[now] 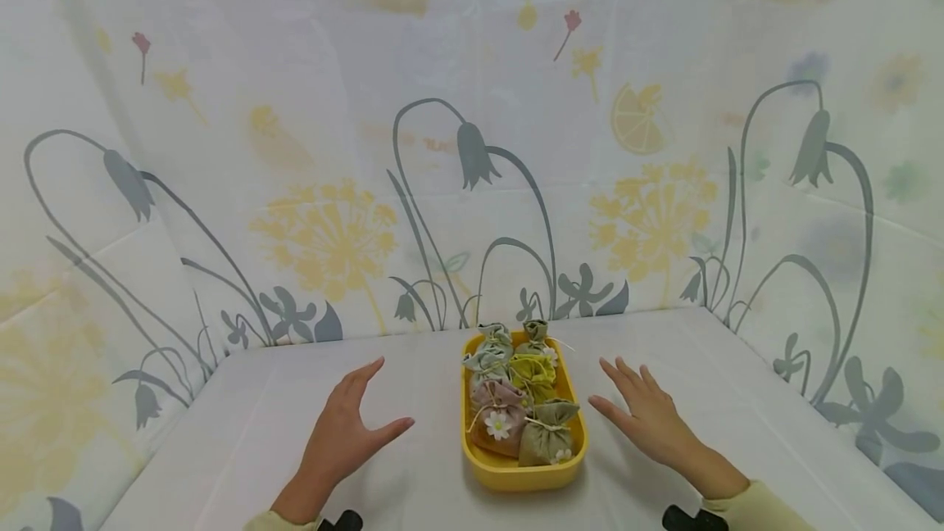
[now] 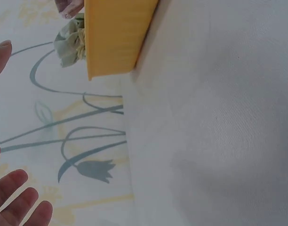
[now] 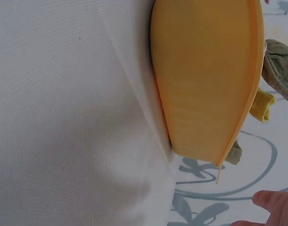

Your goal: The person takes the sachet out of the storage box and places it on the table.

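A yellow tray (image 1: 525, 478) with raised walls sits on the white table, filled with several small drawstring pouches. Among them are a pink pouch (image 1: 498, 412) with a white flower, an olive-green one (image 1: 547, 433) at the near right, a bright yellow-green one (image 1: 533, 375) and pale green ones (image 1: 490, 347) toward the back. My left hand (image 1: 347, 424) hovers left of the tray, thumb and fingers spread, holding nothing. To the tray's right, my right hand (image 1: 649, 416) is held with fingers extended, apart from the wall. Both wrist views show the tray's side (image 3: 205, 80) beyond the fingers.
A white cloth covers the table (image 1: 413, 474). Behind it and at both sides hangs a pale curtain (image 1: 472, 228) printed with grey bellflowers and yellow blossoms. Dark wrist straps (image 1: 693, 519) show at the bottom of the head view.
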